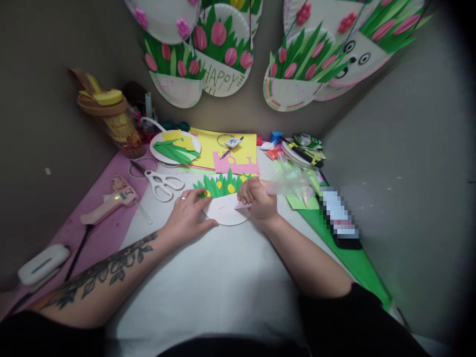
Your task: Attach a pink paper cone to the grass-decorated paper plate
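Observation:
A white half-round paper plate (227,214) lies on the white table cover in front of me. Green paper leaves (213,186) and yellow paper flowers (231,188) rise from its straight upper edge. My left hand (191,210), with a ring on one finger, rests flat at the plate's left side, thumb and fingers apart. Over the right part of the plate, my right hand (260,198) is closed round a pale pink pointed thing (243,204); my fingers cover most of it, so its kind is unclear. Short pinkish marks show on the plate.
White-handled scissors (163,184) and a glue gun (111,203) lie left. A plate of paper pieces (174,147) and yellow paper (208,148) lie behind. Clear plastic (293,181) and a phone (340,215) are right; a bottle (121,124) stands back left. Decorated plates (223,49) hang ahead.

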Demonstrator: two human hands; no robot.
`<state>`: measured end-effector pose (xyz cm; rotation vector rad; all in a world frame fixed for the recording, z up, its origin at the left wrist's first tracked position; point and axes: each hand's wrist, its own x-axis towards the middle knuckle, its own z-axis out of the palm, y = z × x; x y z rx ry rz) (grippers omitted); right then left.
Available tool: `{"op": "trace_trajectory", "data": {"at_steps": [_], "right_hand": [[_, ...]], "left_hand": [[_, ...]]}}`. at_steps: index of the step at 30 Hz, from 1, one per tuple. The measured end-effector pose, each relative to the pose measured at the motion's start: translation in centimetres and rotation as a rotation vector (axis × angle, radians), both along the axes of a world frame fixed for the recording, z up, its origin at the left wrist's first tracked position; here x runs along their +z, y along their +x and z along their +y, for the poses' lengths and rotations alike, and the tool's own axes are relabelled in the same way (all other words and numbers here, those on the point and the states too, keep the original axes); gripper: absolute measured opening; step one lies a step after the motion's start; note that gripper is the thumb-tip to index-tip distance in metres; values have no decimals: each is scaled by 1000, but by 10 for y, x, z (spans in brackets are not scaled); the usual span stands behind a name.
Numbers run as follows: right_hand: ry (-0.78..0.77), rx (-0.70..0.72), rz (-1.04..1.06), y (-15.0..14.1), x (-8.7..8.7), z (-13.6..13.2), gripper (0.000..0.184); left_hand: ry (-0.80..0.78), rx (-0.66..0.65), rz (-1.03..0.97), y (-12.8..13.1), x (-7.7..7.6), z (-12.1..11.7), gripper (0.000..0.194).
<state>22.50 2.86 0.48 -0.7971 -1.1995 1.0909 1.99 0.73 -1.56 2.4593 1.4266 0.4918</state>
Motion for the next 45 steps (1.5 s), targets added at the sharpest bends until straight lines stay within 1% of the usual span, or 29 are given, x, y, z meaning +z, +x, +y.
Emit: {"op": "trace_trajectory", "data": {"at_steps": [9,15,25,34,45], "right_hand": [[24,-31,-10,0,0,1,61],[65,-15,37,-1,0,2,60],[33,-38,-18,-2,-1,2,62],[24,-34,-13,-2,-2,2,61],[45,-41,16,-1,3,3,61]], "left_hand": [[3,-3,0,-1,-2,0,58],[3,-6,-4,-1,-1,0,57],[7,-4,5,-1,-2,0,57],[6,-6,-5,-1,-1,0,57],[0,-8,-6,0,0,0,56]]}}
